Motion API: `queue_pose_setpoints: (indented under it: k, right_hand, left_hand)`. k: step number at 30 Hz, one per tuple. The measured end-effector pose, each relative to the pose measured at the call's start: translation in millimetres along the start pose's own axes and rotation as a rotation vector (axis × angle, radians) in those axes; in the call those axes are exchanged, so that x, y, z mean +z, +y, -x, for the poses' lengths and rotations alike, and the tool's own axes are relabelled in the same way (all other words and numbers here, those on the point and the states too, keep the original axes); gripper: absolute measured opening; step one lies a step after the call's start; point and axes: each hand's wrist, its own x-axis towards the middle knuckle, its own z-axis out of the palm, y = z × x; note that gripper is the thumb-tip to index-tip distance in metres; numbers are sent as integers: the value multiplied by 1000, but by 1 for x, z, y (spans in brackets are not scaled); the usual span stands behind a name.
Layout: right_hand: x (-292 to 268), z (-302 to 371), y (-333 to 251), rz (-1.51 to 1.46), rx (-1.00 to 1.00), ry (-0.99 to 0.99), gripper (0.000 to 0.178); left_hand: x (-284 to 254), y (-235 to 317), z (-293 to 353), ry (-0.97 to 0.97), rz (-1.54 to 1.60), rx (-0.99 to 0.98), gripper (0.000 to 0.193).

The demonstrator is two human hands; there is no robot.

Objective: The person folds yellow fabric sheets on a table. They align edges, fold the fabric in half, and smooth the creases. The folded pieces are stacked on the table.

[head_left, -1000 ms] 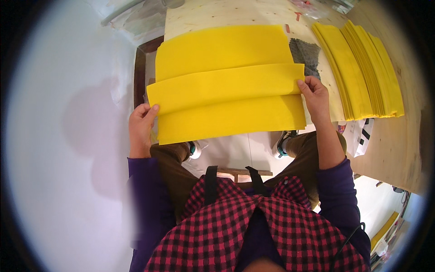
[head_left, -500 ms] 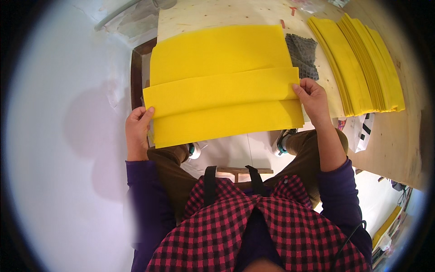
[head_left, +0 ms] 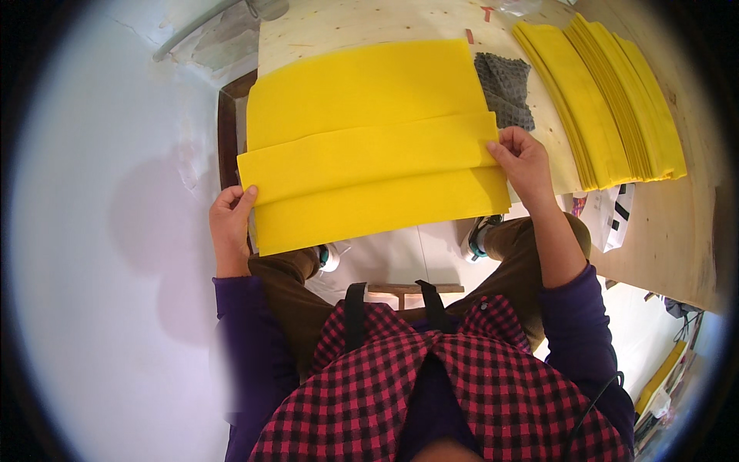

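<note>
The left hand [head_left: 229, 222] and right hand [head_left: 525, 165] pinch opposite ends of one yellow strip [head_left: 369, 156], which lies across yellow sheets [head_left: 362, 86] overhanging one table [head_left: 346, 28]. One grey rag [head_left: 505, 88] lies beyond the right hand.

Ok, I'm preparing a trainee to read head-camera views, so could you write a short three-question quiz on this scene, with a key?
1. Multiple choice: what do the bare left hand and bare right hand pinch at its two ends?
A) a brown wooden bar
B) a yellow fabric-like band
C) a black strap

2. True or false: the left hand rests on the red-and-black checked garment.

3. Fill in: on the pale wooden table, the dark grey textured cloth lies between the wide yellow sheet and the ____.

Key: 1 B; 2 false; 3 long folded yellow stacks.
</note>
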Motion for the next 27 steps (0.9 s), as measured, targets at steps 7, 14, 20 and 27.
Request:
queue_pose_setpoints:
  k: [7,14,20,27]
  right_hand:
    - [5,-4,-3,42,-55,63,26]
    - [8,-7,-1,73,-83,72,29]
    - [10,-7,-3,129,-103,80,30]
    - [9,-9,3,205,-94,58,30]
  left_hand:
    - [1,-2,0,24,-35,16,11]
    - [2,-5,1,47,-131,139,11]
    - [3,-6,-1,65,-178,148,15]
    - [4,-12,-1,74,-171,164,17]
